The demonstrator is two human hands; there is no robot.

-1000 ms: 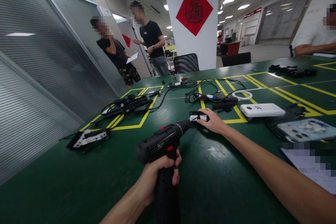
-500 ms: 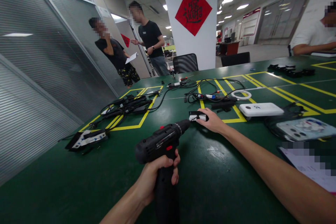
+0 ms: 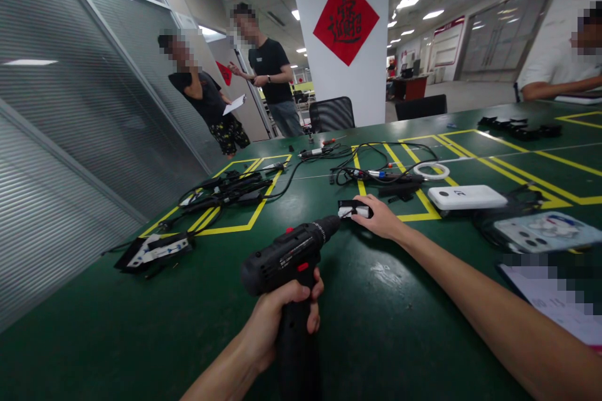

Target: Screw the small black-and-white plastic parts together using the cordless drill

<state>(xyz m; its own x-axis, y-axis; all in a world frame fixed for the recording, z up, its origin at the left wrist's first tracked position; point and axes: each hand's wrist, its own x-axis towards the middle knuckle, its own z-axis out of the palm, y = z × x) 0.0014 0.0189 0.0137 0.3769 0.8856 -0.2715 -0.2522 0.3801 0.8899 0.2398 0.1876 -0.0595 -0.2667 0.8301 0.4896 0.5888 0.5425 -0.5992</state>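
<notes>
My left hand [image 3: 289,310] is wrapped round the grip of a black cordless drill [image 3: 286,254] with red buttons. The drill's chuck points away and to the right, and its bit reaches a small black-and-white part [image 3: 353,209]. My right hand [image 3: 379,216] holds that part from its right side, low over the green table [image 3: 367,326]. Whether the bit sits in a screw there is too small to tell. The fingers of my right hand partly cover the part.
Black cables [image 3: 226,191] lie bundled at left, near a black-and-white strip assembly [image 3: 157,250]. More cables and a white ring [image 3: 431,170] are beyond my right hand. To the right are a white power bank [image 3: 467,197], a phone [image 3: 548,230] and a clipboard [image 3: 550,301]. Several people are around the table.
My hands, the drill and the small part have hardly moved. One standing person in the background has shifted their arms.
</notes>
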